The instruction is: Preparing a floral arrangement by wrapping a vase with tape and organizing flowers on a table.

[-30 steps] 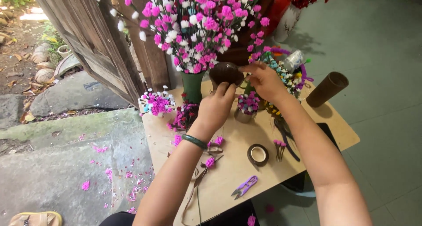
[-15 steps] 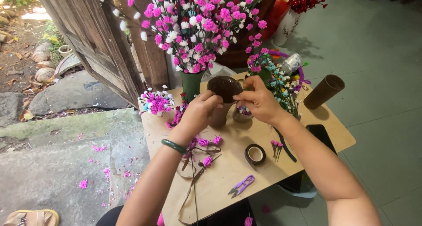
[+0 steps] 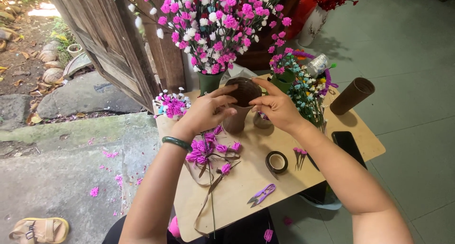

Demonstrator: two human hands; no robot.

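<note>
- Left hand (image 3: 206, 112): fingers curled against the left side of the brown pot (image 3: 241, 104), pinching its rim.
- Right hand (image 3: 277, 106): fingertips pressed on the pot's right rim.
- Pot: upright, long axis vertical, between both hands at equal reach, on the far-centre desk (image 3: 237, 196).
- Nearer: pink flower stems (image 3: 211, 151), tape roll (image 3: 276, 162), purple snips (image 3: 262, 194).
</note>
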